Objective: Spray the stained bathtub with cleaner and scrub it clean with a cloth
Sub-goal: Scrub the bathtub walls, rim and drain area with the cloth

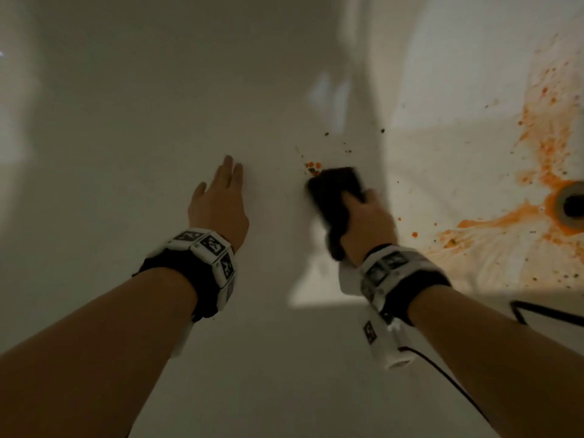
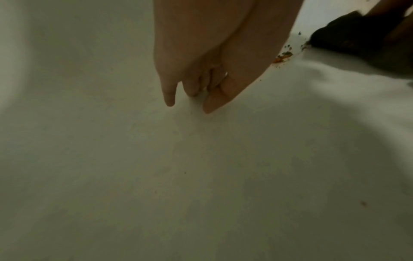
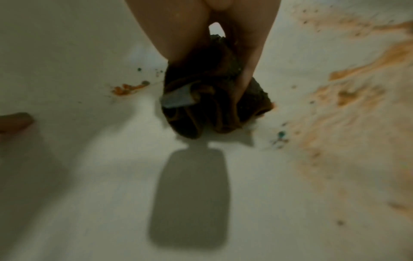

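My right hand grips a dark bunched cloth and presses it on the white bathtub floor, just below a small orange blot. In the right wrist view the thumb and fingers wrap the cloth, with the blot to its left. My left hand lies flat on the tub floor to the left, fingers straight, holding nothing. The left wrist view shows its fingers touching the floor, the cloth at upper right. A broad orange stain spreads around the drain at right.
The drain sits at the right edge amid orange streaks and dark specks. A black cable runs along the tub floor at lower right. The tub wall rises beyond my left hand.
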`<state>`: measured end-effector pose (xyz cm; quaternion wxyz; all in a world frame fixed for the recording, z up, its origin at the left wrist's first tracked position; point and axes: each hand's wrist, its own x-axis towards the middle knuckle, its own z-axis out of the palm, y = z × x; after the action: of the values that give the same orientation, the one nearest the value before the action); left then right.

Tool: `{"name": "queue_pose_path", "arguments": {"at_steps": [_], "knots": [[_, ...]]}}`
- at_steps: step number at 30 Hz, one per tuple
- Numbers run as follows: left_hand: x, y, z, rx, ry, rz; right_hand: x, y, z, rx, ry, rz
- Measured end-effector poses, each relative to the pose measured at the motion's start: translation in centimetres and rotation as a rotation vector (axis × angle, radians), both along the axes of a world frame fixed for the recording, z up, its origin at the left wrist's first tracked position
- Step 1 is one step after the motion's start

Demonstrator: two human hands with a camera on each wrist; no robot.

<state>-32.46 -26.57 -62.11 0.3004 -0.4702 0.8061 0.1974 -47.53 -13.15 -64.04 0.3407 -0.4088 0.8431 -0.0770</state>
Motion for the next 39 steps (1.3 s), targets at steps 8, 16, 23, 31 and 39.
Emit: {"name": "queue_pose_path", "arguments": {"at_steps": [8,16,23,31,39], "knots": [[-0.5,0.4,-0.1,0.133,-0.168,-0.065,-2.0,0.2,2.1,0.078,0.042,-0.164],[0.2,0.2,-0.4,0.103,-0.183,-0.122,3.7,-8.1,0.7,0.085,-0.046,0.352],[0.5,0.3,-0.5,0.096,-0.18,-0.122,-6.0,-4.7,0.0,-0.04,0.023,-0.169],[0.2,0.5,-0.6,0.062,-0.186,-0.161,-10.8,-0.8,2.4,0.159,0.136,-0.268],[-3.2,1.8,-2.4,0.114,0.009,0.052,-2.0,-9.9,1.0,-0.033,0.014,0.236]]}}
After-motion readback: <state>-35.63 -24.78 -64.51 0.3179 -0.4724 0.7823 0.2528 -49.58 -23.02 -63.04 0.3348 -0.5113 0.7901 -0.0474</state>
